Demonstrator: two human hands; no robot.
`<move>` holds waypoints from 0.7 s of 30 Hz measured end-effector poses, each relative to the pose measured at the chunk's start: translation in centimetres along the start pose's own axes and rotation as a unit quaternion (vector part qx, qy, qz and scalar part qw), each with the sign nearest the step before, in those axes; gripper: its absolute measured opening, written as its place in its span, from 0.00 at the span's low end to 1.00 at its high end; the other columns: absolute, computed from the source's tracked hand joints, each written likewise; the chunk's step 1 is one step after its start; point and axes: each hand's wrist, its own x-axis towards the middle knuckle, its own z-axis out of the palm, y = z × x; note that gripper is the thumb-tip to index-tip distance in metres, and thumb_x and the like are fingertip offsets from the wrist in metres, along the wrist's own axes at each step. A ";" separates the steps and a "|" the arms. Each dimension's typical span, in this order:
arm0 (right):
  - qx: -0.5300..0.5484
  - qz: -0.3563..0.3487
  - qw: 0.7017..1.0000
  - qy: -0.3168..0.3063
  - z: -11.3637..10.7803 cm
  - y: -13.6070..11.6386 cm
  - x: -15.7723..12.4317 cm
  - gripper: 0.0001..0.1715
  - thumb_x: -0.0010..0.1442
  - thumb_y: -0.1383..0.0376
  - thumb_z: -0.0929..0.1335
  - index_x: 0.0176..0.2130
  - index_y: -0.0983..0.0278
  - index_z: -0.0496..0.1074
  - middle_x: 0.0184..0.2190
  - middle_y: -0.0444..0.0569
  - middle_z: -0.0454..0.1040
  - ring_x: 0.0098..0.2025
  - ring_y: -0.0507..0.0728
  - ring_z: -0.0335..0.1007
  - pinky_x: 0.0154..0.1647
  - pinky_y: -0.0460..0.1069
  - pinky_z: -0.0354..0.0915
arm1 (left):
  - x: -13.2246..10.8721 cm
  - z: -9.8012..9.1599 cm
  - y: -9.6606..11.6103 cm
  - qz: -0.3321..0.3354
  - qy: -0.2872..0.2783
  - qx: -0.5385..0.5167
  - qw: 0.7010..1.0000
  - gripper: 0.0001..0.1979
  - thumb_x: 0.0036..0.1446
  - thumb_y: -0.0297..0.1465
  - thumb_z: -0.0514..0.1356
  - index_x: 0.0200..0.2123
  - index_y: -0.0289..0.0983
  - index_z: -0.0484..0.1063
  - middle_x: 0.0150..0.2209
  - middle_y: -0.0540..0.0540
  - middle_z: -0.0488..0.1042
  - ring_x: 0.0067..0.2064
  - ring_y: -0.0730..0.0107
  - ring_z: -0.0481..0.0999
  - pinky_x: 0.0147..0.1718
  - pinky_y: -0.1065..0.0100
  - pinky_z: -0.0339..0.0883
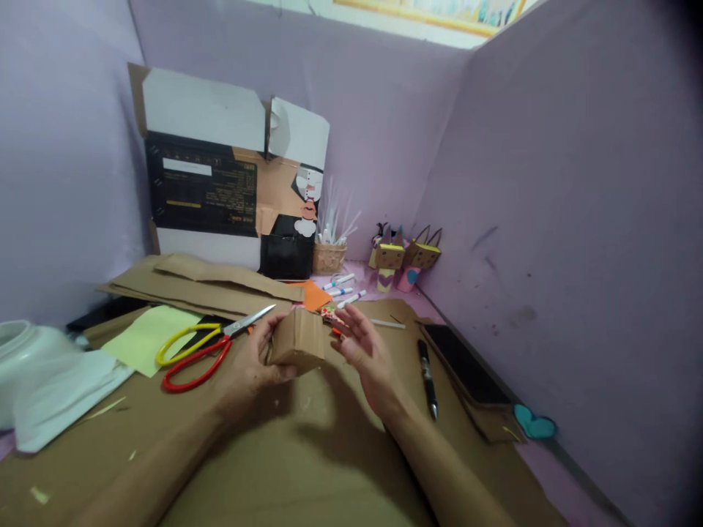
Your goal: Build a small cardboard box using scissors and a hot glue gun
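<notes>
Over the tabletop (560, 483), well in from its side edges — small cardboard box (300, 340), left hand (250, 377) clamped on its left side; right hand (373, 366) off it, fingers apart. Likely light, stiff, crushable — grip opposite walls gently.

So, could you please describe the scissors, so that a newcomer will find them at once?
Start from the big cardboard sheet and find the left hand, which holds a small box. Just left of that hand lie the scissors, partly over the pale yellow paper. One handle loop is red and the other yellow, unlike anything beside them.
</notes>
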 end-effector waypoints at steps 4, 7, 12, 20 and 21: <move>-0.081 -0.002 0.994 -0.077 0.7 -0.6 -0.6 0.58 0.35 0.54 0.78 0.60 0.55 0.55 0.63 0.57 0.54 0.62 0.68 0.53 0.56 0.64 0.58 | -0.1 0.2 -0.8 0.019 -0.030 -0.025 0.999 0.36 0.38 0.29 0.70 0.52 0.43 0.60 0.56 0.42 0.65 0.58 0.51 0.63 0.51 0.61 0.63; -0.134 -0.021 0.987 -0.085 1.1 -0.9 -0.9 0.57 0.35 0.57 0.78 0.60 0.57 0.55 0.61 0.56 0.57 0.62 0.67 0.54 0.57 0.63 0.57 | 0.0 0.3 -1.8 0.021 -0.035 -0.022 0.999 0.37 0.37 0.30 0.71 0.51 0.43 0.61 0.55 0.41 0.66 0.57 0.49 0.64 0.51 0.59 0.64; -0.245 -0.103 0.961 -0.081 0.7 -0.6 -0.9 0.44 0.40 0.67 0.76 0.55 0.56 0.61 0.55 0.53 0.64 0.57 0.64 0.61 0.54 0.58 0.63 | -0.2 0.4 -1.3 -0.014 -0.078 -0.060 0.995 0.41 0.34 0.32 0.72 0.54 0.43 0.62 0.58 0.39 0.63 0.60 0.46 0.60 0.54 0.55 0.60; -0.326 -0.202 0.916 -0.113 0.5 -0.3 -1.0 0.36 0.43 0.67 0.73 0.52 0.59 0.63 0.49 0.53 0.69 0.50 0.63 0.66 0.50 0.57 0.64 | -0.9 0.7 0.6 -0.097 -0.014 -0.044 0.994 0.32 0.42 0.38 0.68 0.52 0.39 0.67 0.53 0.38 0.70 0.55 0.48 0.68 0.48 0.57 0.66; -0.331 -0.207 0.913 -0.120 0.5 -0.3 -1.1 0.36 0.43 0.67 0.74 0.52 0.59 0.63 0.48 0.53 0.70 0.49 0.63 0.67 0.50 0.57 0.64 | -0.8 0.6 0.5 -0.097 -0.003 -0.027 0.995 0.32 0.40 0.36 0.69 0.52 0.38 0.67 0.51 0.38 0.72 0.53 0.48 0.70 0.46 0.57 0.67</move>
